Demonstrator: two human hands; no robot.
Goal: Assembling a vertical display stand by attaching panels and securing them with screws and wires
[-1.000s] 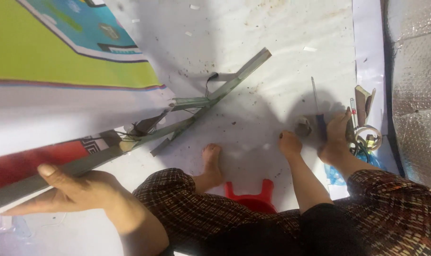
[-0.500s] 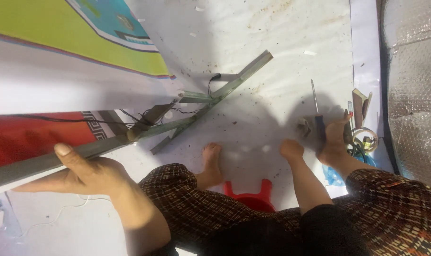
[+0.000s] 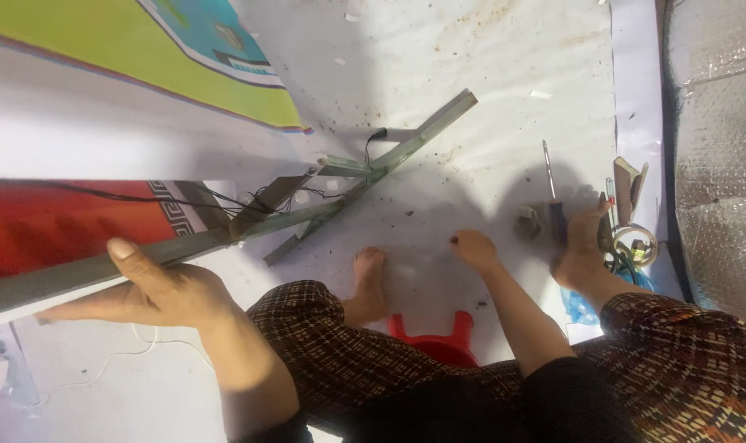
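Observation:
My left hand (image 3: 155,291) grips a long grey metal bar (image 3: 77,275), thumb laid over its top. The bar runs up and right into a bent metal frame (image 3: 373,168) with thin black wires (image 3: 225,201) hanging off it. A red, green and white printed banner (image 3: 102,156) lies along the bar. My right hand (image 3: 582,250) rests on the white floor sheet (image 3: 471,66) at the right, fingers curled down beside a screwdriver (image 3: 553,205) and a roll of clear tape (image 3: 636,242). Whether it holds anything is hidden.
My two bare feet (image 3: 366,279) rest on the sheet in front of a red plastic stool (image 3: 439,336). A small block and a brown tool (image 3: 627,184) lie by the tape. Silver bubble foil (image 3: 718,148) borders the right side. A thin white cord (image 3: 102,369) trails at lower left.
My left hand has shifted up and right along the bar, and more of the banner's red part shows. My right hand has stayed by the screwdriver.

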